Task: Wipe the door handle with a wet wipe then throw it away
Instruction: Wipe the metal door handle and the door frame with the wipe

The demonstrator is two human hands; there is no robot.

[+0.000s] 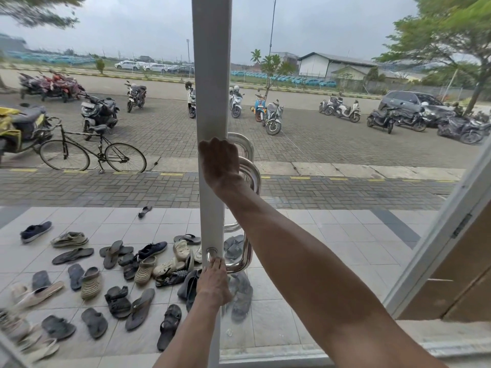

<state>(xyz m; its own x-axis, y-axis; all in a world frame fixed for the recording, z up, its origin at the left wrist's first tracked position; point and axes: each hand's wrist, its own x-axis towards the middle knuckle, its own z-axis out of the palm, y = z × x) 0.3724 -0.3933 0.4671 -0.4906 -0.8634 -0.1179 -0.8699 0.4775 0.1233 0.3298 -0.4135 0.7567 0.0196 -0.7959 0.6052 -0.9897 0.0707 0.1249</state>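
A chrome U-shaped door handle (252, 179) is fixed to the white upright frame (211, 75) of a glass door in the middle of the view. My right hand (221, 162) is closed over the handle's upper end, against the frame. My left hand (213, 281) reaches up from below, its fingers curled on the handle's lower bend by the round mount (211, 251). No wet wipe shows; anything under my right palm is hidden. A second chrome handle (240, 140) sits on the outer side of the glass.
Through the glass, several sandals and shoes (117, 272) lie on a tiled porch. Beyond is a brick yard with a bicycle (93, 152), parked scooters (271, 115) and a car (414, 102). Another white door frame (435, 245) slants at the right.
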